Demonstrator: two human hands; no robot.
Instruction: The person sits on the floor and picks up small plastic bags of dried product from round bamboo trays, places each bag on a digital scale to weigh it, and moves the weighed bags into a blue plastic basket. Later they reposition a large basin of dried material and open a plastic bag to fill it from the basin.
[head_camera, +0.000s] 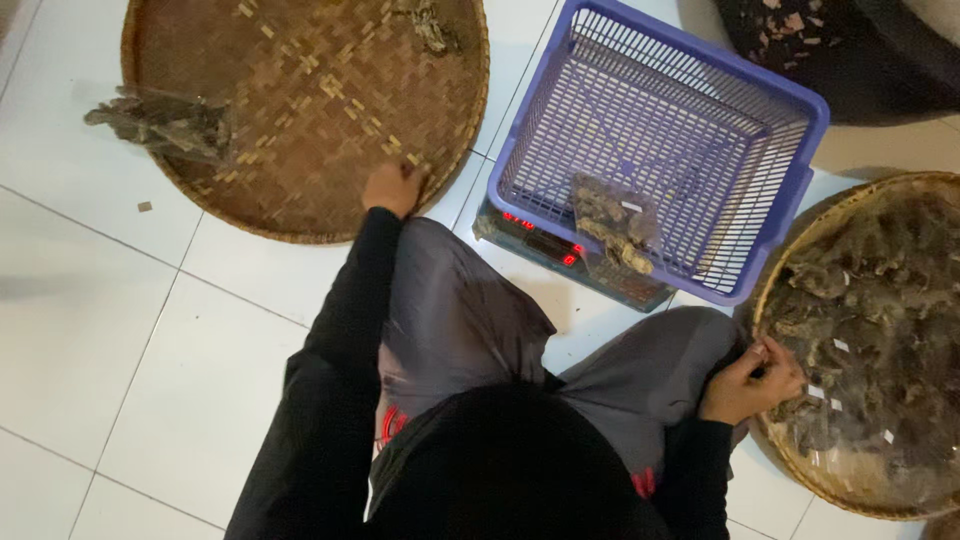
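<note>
Fingers of your left hand (393, 188) curl onto the near rim of the woven bamboo tray (300, 100), which lies straight ahead of that hand, with a dark dried clump (165, 122) at its far left edge. Centre, a purple plastic basket (665, 140) sits on a scale (560, 250). Your right hand (750, 382) pinches a small pale scrap at the second tray's (870, 350) near-left rim, and is the nearer hand to the dried brown material (880, 300) heaped just rightward.

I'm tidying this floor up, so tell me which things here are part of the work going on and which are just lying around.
In use:
- left hand on the rim of the woven tray
- right hand at the edge of the round basket of dark dried pieces
- purple basket on a scale, holding a clear bag

Lying about:
- small scrap on the tiles
- dark container, top right
</note>
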